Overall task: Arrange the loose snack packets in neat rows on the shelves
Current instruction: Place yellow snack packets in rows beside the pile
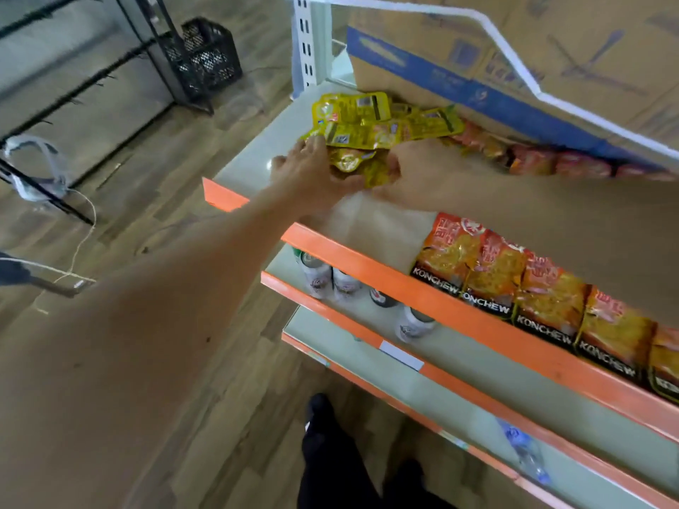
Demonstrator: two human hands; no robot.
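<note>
Up close, an orange-edged shelving unit (367,259) fills the right side of the view, with a large cardboard box (551,49) leaning at the back of its top shelf (253,159). Along that shelf's front lip stands a neat row of orange Konchew packets (532,292), and a blurred line of red packets (532,161) runs beneath the box. The loose yellow snack packets (367,123) lie in an untidy heap at the left end of the top shelf, just in front of the box. The left hand (308,167) reaches in with its fingers fairly straight, their tips resting on the heap's near edge. The right hand (415,167) meets it from the other side, fingers curled round the lowest packets. On the shelf below stand several drink cans (345,284).
</note>
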